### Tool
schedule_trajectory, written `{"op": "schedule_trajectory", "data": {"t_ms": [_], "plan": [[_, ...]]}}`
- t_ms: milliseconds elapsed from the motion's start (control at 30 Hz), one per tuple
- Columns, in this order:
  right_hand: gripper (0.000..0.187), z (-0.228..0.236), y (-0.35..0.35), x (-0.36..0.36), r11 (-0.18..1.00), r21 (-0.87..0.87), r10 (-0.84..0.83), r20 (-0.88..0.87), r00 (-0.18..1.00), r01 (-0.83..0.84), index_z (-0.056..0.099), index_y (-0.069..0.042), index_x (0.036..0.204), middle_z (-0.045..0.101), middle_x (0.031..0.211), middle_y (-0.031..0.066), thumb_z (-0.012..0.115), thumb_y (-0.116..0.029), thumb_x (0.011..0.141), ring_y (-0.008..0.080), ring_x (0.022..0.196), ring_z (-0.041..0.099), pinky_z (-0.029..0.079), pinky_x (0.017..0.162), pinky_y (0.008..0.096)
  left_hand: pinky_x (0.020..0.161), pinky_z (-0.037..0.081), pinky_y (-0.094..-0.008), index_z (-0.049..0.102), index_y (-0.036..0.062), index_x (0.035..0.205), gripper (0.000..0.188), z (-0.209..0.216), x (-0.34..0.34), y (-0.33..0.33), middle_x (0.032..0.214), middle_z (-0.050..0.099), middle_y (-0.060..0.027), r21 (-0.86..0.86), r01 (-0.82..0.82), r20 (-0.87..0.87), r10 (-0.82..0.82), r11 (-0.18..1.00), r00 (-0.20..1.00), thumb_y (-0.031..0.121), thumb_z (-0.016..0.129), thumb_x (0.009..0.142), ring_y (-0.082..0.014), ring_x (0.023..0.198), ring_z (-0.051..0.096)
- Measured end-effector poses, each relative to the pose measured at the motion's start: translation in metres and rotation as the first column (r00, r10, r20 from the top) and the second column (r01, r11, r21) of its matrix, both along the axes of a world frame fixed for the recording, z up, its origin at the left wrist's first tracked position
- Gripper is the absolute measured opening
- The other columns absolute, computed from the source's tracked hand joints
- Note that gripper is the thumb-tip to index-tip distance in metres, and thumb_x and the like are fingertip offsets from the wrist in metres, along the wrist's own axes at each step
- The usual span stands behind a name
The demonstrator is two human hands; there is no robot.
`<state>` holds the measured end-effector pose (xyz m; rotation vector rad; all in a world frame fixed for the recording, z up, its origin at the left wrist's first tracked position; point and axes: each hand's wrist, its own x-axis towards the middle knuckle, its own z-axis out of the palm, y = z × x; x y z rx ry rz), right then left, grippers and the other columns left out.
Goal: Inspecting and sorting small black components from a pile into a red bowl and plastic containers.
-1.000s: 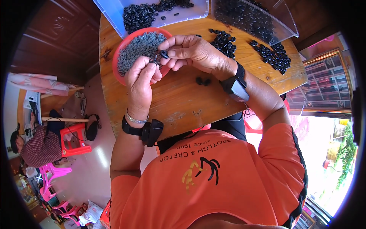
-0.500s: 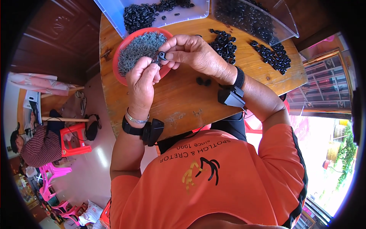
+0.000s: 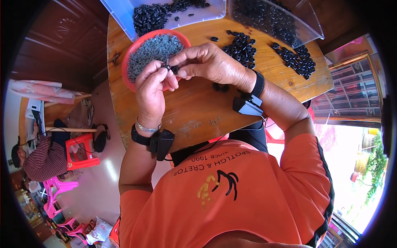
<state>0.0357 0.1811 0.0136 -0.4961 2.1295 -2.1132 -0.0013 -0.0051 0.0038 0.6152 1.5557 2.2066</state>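
Lowered slightly toward the body since half a second ago, the right hand (image 3: 209, 64) leaves a lone black piece (image 3: 214, 39) in fuller view beyond its knuckles. Nearest the wearer's chest is an orange shirt (image 3: 256, 186). Past it, two dark pieces (image 3: 225, 88) lie on the wooden table (image 3: 194, 120), just below the right palm. Left hand (image 3: 153, 89): thumb and forefinger pinch a small black part (image 3: 166, 66), a thin stem rising from it, before the red bowl (image 3: 125, 68) of grey fasteners (image 3: 151, 53). Right thumb and forefinger curve close to another dark piece (image 3: 175, 69); I can't tell whether they grip it. Farther off, a black heap (image 3: 242, 51), then two plastic bins (image 3: 120, 20).
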Motion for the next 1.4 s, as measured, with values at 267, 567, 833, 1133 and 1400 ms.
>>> {"op": "schedule_trajectory", "data": {"t_ms": [267,567,833,1133,1400], "plan": [[0.021,-0.011,0.006,-0.010,0.994,-0.029,-0.102,0.021,0.995,0.103,0.063,-0.002,0.104,0.064,0.084,-0.0004,0.060,-0.017,0.089,0.0052,0.074,0.058,0.049,0.067,0.0201,0.055,0.041,-0.0216,0.054,0.0030,0.079,0.016,0.001,0.003,0.004,0.068,0.056,-0.0027,-0.133,-0.021,-0.055,0.014,0.991,0.998,0.014,0.046,0.088,-0.0093,0.060,0.052],[0.020,-0.007,0.014,-0.012,0.991,-0.079,-0.094,0.125,0.988,0.105,0.062,-0.003,0.108,0.063,0.085,0.0007,0.060,-0.009,0.088,0.0067,0.073,0.060,0.050,0.068,0.0203,0.052,0.037,-0.0207,0.054,0.0024,0.077,0.014,-0.004,0.002,0.005,0.063,0.052,-0.0002,-0.342,-0.133,-0.249,0.047,0.930,0.967,0.011,0.051,0.087,-0.0055,0.058,0.046],[0.017,-0.004,0.015,-0.011,0.994,-0.032,-0.101,0.071,0.992,0.104,0.062,-0.003,0.104,0.064,0.085,0.0008,0.061,-0.008,0.088,0.0063,0.073,0.061,0.051,0.066,0.0198,0.052,0.037,-0.0213,0.054,0.0012,0.078,0.013,-0.004,0.002,0.004,0.063,0.052,-0.0006,-0.352,-0.139,-0.275,0.040,0.926,0.961,0.010,0.052,0.087,-0.0062,0.057,0.046],[0.016,-0.004,0.008,-0.005,0.994,0.039,-0.099,-0.016,0.995,0.100,0.063,-0.003,0.102,0.064,0.083,0.0007,0.062,-0.008,0.087,0.0054,0.072,0.059,0.051,0.068,0.0204,0.052,0.038,-0.0213,0.053,0.0012,0.077,0.015,-0.004,0.003,0.005,0.062,0.052,-0.0005,-0.349,-0.129,-0.270,0.033,0.928,0.962,0.011,0.051,0.087,-0.0060,0.057,0.046],[0.015,-0.004,0.005,-0.005,0.992,0.026,-0.120,-0.017,0.993,0.121,0.065,-0.001,0.098,0.064,0.079,0.0016,0.064,-0.008,0.085,0.0065,0.070,0.060,0.051,0.066,0.0209,0.052,0.037,-0.0216,0.051,0.0012,0.077,0.015,-0.004,0.007,0.006,0.062,0.050,0.0001,-0.303,-0.152,-0.275,0.066,0.941,0.959,0.010,0.050,0.088,-0.0058,0.058,0.044]]}}
